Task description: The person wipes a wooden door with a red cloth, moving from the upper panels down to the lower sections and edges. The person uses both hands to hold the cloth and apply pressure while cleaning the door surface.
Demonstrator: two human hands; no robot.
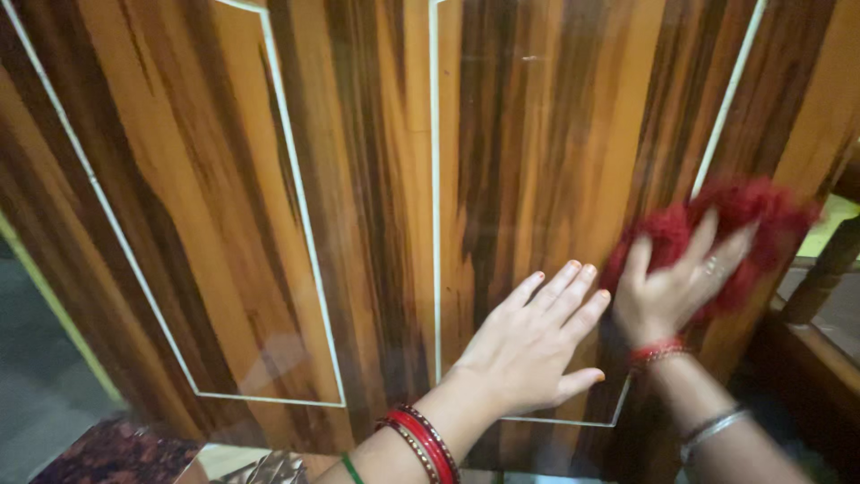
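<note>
A glossy wooden door (358,179) with brown and orange grain and thin white inlaid lines fills the view. My left hand (533,345) lies flat on it, fingers together and pointing up, near the lower middle. My right hand (676,291) presses a fluffy red cloth (752,220) against the door's right side; the cloth is blurred. Red bangles circle my left wrist, and a red thread and a silver bangle are on my right arm.
A dark wooden rail or furniture edge (820,358) stands at the right. A grey floor (36,358) shows at the lower left beside a dark reddish stone slab (116,453).
</note>
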